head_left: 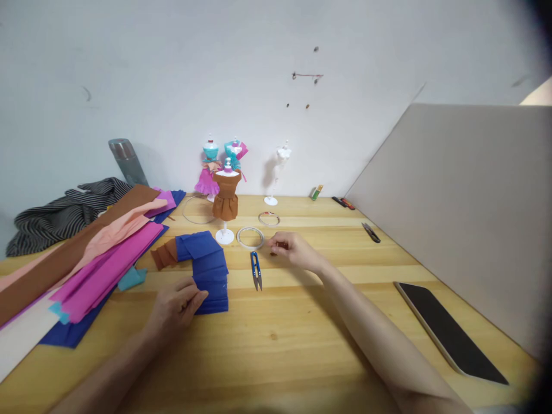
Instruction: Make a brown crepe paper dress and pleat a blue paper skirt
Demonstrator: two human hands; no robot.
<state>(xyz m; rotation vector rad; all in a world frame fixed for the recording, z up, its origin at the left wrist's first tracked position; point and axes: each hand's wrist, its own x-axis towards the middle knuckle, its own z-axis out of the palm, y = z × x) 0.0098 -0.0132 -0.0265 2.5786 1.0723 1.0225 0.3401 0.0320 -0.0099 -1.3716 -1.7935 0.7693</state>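
Observation:
My left hand [175,305] is closed, its fingertips overlapping the left edge of the folded blue crepe paper [210,270]. Whether it grips the paper or something small is hidden. My right hand [293,250] is pinched just right of a pale wire coil [250,237], with a tiny dark brown bit at its fingertips that I cannot name. Between my hands lie blue thread snips [256,270], blades toward me. A small dress form [226,195] in a brown crepe dress stands upright behind the blue paper. Brown crepe pieces [165,253] lie at that paper's left end.
Strips of coloured crepe paper [107,259] and a striped cloth [73,210] cover the left side. More dress forms, one bare [282,169], stand by the wall. Another ring [269,218], dark snips [371,232] and a phone-like black slab [448,330] lie rightward, beside a partition [466,213].

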